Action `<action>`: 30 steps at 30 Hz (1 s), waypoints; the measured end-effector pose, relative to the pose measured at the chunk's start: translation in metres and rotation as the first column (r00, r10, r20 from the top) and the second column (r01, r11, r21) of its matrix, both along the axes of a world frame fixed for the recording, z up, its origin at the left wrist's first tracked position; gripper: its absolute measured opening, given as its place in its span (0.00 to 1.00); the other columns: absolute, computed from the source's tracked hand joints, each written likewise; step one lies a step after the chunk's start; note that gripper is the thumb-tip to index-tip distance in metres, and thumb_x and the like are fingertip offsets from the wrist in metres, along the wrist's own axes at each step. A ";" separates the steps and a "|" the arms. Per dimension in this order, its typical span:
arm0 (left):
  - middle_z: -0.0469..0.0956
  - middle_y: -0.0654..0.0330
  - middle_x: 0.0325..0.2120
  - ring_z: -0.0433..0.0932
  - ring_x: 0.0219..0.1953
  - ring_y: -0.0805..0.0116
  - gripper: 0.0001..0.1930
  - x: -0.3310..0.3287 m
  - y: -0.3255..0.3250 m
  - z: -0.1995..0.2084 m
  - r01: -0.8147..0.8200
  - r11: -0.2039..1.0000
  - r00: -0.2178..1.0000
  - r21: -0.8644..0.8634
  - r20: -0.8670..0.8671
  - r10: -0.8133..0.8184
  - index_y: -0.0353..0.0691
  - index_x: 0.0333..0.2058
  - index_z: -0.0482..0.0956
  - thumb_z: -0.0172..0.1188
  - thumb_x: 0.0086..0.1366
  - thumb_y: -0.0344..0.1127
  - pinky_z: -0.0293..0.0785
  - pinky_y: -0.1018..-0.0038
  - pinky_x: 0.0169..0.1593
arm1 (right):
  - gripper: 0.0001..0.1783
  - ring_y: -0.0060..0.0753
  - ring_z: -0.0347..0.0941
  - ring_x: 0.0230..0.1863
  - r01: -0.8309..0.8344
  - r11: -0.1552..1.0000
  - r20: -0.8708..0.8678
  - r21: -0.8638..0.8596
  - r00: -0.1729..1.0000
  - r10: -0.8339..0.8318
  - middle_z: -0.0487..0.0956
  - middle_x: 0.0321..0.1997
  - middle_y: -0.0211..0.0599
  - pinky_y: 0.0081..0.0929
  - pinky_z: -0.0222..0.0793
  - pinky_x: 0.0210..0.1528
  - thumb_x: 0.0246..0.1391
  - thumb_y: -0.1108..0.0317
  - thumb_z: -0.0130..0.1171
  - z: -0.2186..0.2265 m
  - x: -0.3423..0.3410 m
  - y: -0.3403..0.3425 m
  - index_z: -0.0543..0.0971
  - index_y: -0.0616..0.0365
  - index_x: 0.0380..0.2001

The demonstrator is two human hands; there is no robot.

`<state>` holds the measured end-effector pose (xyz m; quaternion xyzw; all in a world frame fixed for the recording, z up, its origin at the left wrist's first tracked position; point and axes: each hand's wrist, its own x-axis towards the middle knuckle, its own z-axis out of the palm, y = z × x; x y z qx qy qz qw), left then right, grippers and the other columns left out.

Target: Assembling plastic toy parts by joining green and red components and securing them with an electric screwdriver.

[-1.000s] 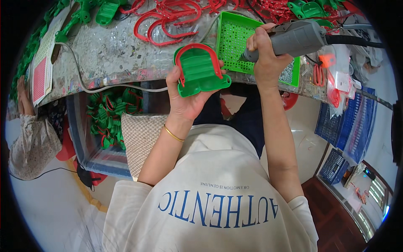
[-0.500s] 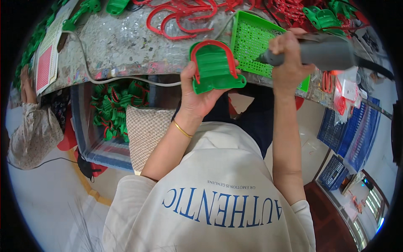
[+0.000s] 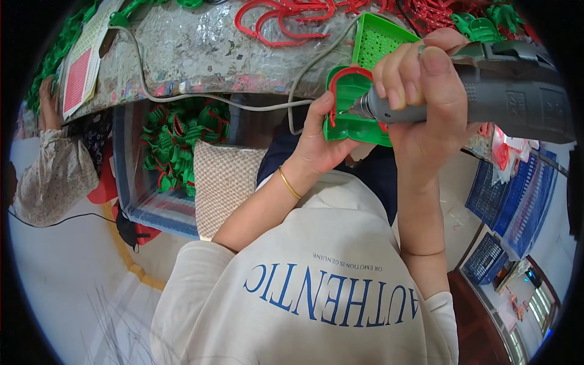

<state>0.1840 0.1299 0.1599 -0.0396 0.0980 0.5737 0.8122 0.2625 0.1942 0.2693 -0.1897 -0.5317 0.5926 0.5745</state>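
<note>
My left hand [image 3: 314,141] is closed on a green plastic part [image 3: 360,129] with a ridged inner face, holding it up at the table's front edge. A red U-shaped strip [image 3: 350,71] lies along the part's rim. Wrapped round a grey electric screwdriver [image 3: 517,106] is my right hand [image 3: 429,112]. The screwdriver's tip reaches over the green part close to the left leg of the red strip; whether it touches a screw cannot be made out. My right fingers hide the part's right side.
Behind stands a green perforated tray [image 3: 380,44]. Red U-shaped strips [image 3: 283,18] lie on the worn table [image 3: 201,61], crossed by a grey cable [image 3: 213,102]. Below left, a crate [image 3: 131,182] holds several green and red pieces. Another person's sleeve [image 3: 58,173] is at far left.
The screwdriver has come left and nearer, from above the green tray to over the green part. My left hand has shifted right and tilted the part.
</note>
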 end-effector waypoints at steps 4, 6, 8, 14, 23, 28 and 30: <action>0.69 0.56 0.51 0.70 0.54 0.62 0.29 0.001 0.000 0.002 0.001 1.000 1.000 0.024 0.002 -0.001 0.42 0.55 0.64 0.51 0.62 0.55 0.70 0.62 0.56 | 0.07 0.21 0.59 0.17 0.041 0.999 0.008 0.017 0.999 -0.042 0.62 0.16 0.28 0.23 0.58 0.24 0.56 0.71 0.49 -0.003 -0.005 -0.005 0.69 0.60 0.37; 0.70 0.57 0.51 0.70 0.53 0.63 0.29 0.002 -0.001 0.000 0.002 1.000 1.000 0.019 0.003 -0.002 0.42 0.55 0.65 0.51 0.62 0.54 0.70 0.63 0.56 | 0.06 0.21 0.59 0.17 0.066 0.998 0.006 0.003 0.998 -0.066 0.62 0.16 0.28 0.23 0.58 0.24 0.56 0.71 0.50 -0.005 -0.005 -0.007 0.69 0.60 0.37; 0.70 0.58 0.50 0.70 0.53 0.64 0.28 0.003 -0.002 0.000 0.005 1.000 1.000 0.013 0.006 -0.006 0.43 0.54 0.65 0.51 0.62 0.54 0.70 0.64 0.55 | 0.06 0.21 0.59 0.17 0.069 0.998 0.020 0.009 0.997 -0.069 0.62 0.16 0.28 0.24 0.58 0.23 0.56 0.72 0.49 -0.007 -0.004 -0.007 0.69 0.61 0.37; 0.74 0.60 0.46 0.74 0.48 0.68 0.26 -0.003 -0.006 0.004 0.031 0.999 0.999 -0.014 -0.032 -0.031 0.42 0.52 0.67 0.51 0.62 0.53 0.74 0.70 0.50 | 0.05 0.22 0.58 0.15 -0.007 0.999 0.024 0.048 1.000 0.006 0.62 0.16 0.29 0.24 0.58 0.21 0.56 0.72 0.49 -0.008 -0.002 -0.008 0.68 0.59 0.35; 0.77 0.61 0.40 0.77 0.41 0.73 0.22 -0.009 -0.006 0.014 0.030 0.992 0.981 -0.121 -0.185 -0.052 0.40 0.48 0.70 0.50 0.64 0.52 0.75 0.75 0.40 | 0.06 0.23 0.58 0.14 0.019 0.981 0.151 0.191 0.987 -0.048 0.63 0.16 0.29 0.26 0.57 0.20 0.56 0.70 0.49 -0.019 0.005 -0.010 0.67 0.58 0.38; 0.76 0.62 0.38 0.77 0.33 0.74 0.23 -0.021 -0.013 0.018 0.125 0.989 0.973 -0.082 -0.183 -0.139 0.44 0.52 0.64 0.51 0.65 0.51 0.70 0.79 0.30 | 0.10 0.20 0.60 0.16 -0.256 0.951 0.066 0.174 0.966 0.248 0.65 0.18 0.26 0.23 0.58 0.22 0.58 0.67 0.50 -0.012 0.003 0.005 0.69 0.56 0.42; 0.73 0.61 0.42 0.75 0.34 0.74 0.28 -0.026 -0.012 0.021 0.123 0.992 0.973 0.015 -0.201 -0.118 0.43 0.57 0.58 0.53 0.63 0.49 0.72 0.79 0.32 | 0.12 0.17 0.61 0.18 -0.475 0.863 -0.095 0.174 0.864 0.494 0.66 0.19 0.22 0.20 0.57 0.24 0.58 0.63 0.53 -0.002 0.005 0.012 0.70 0.54 0.44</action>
